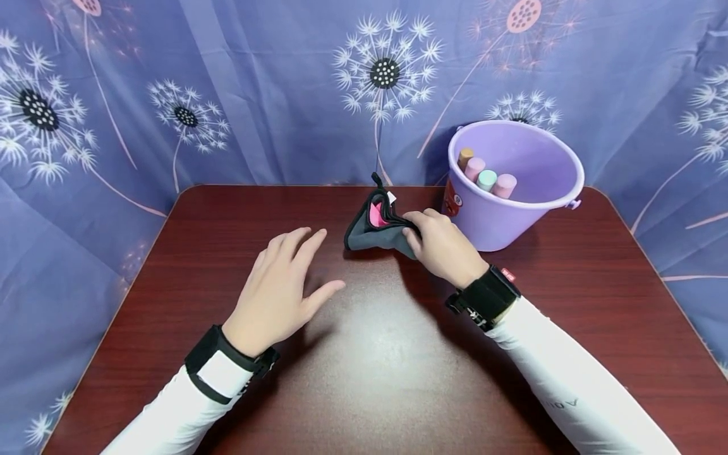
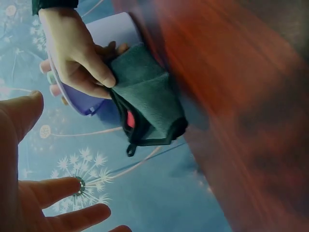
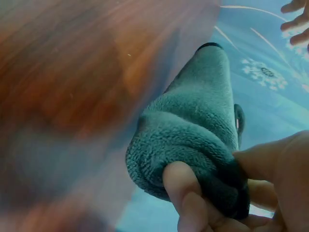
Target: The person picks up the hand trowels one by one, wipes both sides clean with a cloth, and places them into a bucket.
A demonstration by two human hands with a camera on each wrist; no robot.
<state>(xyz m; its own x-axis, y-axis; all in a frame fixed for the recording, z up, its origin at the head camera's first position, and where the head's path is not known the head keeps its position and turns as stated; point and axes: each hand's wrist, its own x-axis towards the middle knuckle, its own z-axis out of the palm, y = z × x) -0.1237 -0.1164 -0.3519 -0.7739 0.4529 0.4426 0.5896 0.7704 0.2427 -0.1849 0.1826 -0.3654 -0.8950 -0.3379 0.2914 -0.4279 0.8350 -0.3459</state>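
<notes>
My right hand (image 1: 446, 248) pinches one end of a folded dark grey cloth (image 1: 372, 235) with black edging, a small hanging loop and a bit of pink showing inside its fold. In the right wrist view the plush cloth (image 3: 193, 111) bunches between thumb and fingers. The left wrist view shows the cloth (image 2: 145, 92) hanging from that hand. To the left of the cloth, my left hand (image 1: 275, 291) is held over the table with fingers spread, touching nothing.
A purple bucket (image 1: 495, 221) stands at the back right, just behind my right hand. Several capped cylinders, pink, mint and brown, stick up inside it. The dark red wooden table (image 1: 364, 379) ends at a blue dandelion-print curtain (image 1: 273, 95).
</notes>
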